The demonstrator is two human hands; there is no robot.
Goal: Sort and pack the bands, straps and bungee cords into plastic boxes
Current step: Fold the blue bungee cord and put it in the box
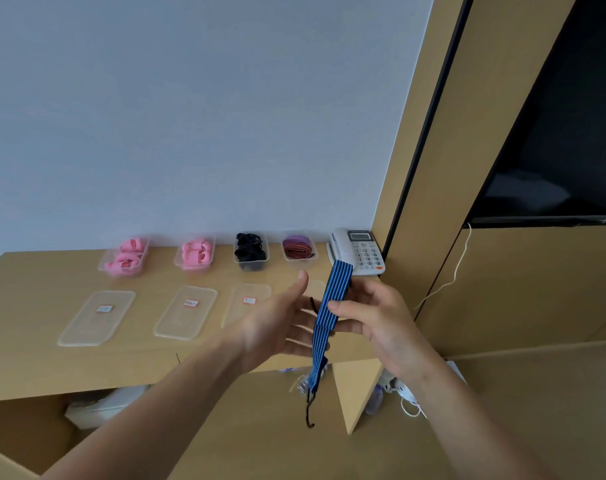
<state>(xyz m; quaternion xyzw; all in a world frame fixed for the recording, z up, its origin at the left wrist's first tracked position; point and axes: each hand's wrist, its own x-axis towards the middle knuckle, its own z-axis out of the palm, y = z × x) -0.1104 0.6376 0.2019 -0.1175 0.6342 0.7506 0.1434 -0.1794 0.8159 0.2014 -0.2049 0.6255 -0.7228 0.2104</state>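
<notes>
Nearest to me, my right hand point(374, 317) pinches the blue striped bungee cord point(325, 323) near its upper part, above the front edge of the wooden table point(35, 358); its black hook point(308, 415) dangles below. My left hand point(280, 327) is spread, fingers straight, just beside the cord, holding nothing. Farther out lie three clear lids point(187, 311), off their boxes. At the wall, four plastic boxes point(251, 251) already hold pink bands, black straps and reddish bands. I judge the sorting mostly done: this cord needs a box, then lids go on. A white telephone point(360, 251) crowds the right corner.
</notes>
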